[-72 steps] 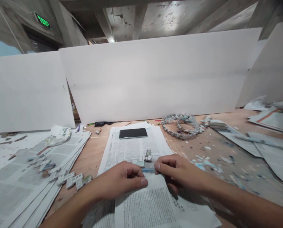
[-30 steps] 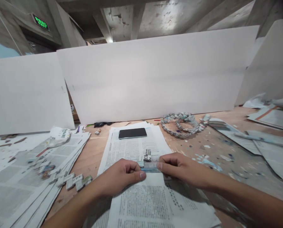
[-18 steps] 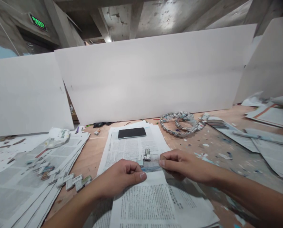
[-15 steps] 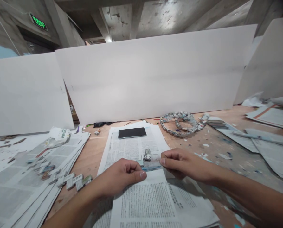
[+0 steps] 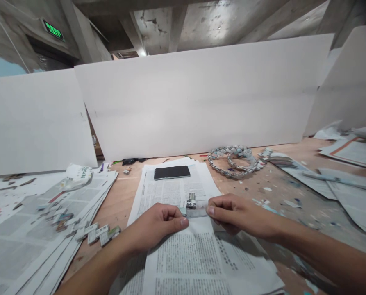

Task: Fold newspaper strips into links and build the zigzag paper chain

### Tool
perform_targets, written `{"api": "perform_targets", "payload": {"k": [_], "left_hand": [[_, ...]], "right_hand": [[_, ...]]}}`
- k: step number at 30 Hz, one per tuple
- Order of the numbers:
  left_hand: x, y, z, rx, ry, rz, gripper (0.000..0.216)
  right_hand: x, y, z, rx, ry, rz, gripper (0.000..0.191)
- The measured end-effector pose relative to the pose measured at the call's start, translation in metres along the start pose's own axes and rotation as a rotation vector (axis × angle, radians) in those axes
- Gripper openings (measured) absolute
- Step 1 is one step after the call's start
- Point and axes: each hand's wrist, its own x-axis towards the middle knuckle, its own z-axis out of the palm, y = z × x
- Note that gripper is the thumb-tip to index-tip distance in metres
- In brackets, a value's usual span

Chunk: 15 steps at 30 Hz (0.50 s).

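My left hand (image 5: 158,225) and my right hand (image 5: 232,215) pinch the two ends of a narrow folded newspaper strip (image 5: 196,212), held flat just above a stack of newspaper sheets (image 5: 183,262). Both hands have their fingers curled closed. A small folded paper piece (image 5: 190,200) stands right behind the strip. A black phone (image 5: 172,172) lies farther back on the same stack.
A woven paper chain (image 5: 235,160) coils at the back right of the wooden table (image 5: 121,200). Loose folded links (image 5: 99,234) and spread newspapers (image 5: 32,233) lie to the left, more papers (image 5: 345,188) to the right. White boards (image 5: 201,94) stand behind.
The strip between my fingers has turned: its blue edge no longer shows and it looks grey and flatter. My hands stay in about the same place.
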Motion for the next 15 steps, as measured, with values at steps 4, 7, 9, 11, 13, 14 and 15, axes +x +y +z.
{"api": "perform_targets", "payload": {"k": [4,7,9,11,13,14,15], "left_hand": [[0.000,0.001,-0.001,0.002,0.015,0.009,0.042],[0.000,0.002,-0.001,0.007,0.010,0.014,0.042],[-0.001,0.002,-0.001,0.009,0.007,0.014,0.041],[-0.001,0.002,-0.002,0.012,0.011,0.015,0.041],[-0.001,0.001,-0.002,0.016,0.023,0.017,0.040],[-0.001,0.000,-0.003,0.018,0.031,0.018,0.040],[-0.001,0.000,-0.003,0.020,0.038,0.020,0.040]], "right_hand": [[0.000,-0.001,0.006,0.009,-0.031,0.007,0.045],[0.001,-0.002,0.005,0.015,-0.050,0.003,0.045],[0.001,-0.001,0.002,0.020,-0.048,-0.001,0.045],[0.001,-0.001,-0.001,0.034,-0.026,-0.010,0.045],[0.001,0.000,-0.004,0.060,-0.001,-0.020,0.045],[0.001,0.000,-0.005,0.076,0.007,-0.022,0.045],[0.001,0.001,-0.006,0.084,0.011,-0.022,0.045]]}}
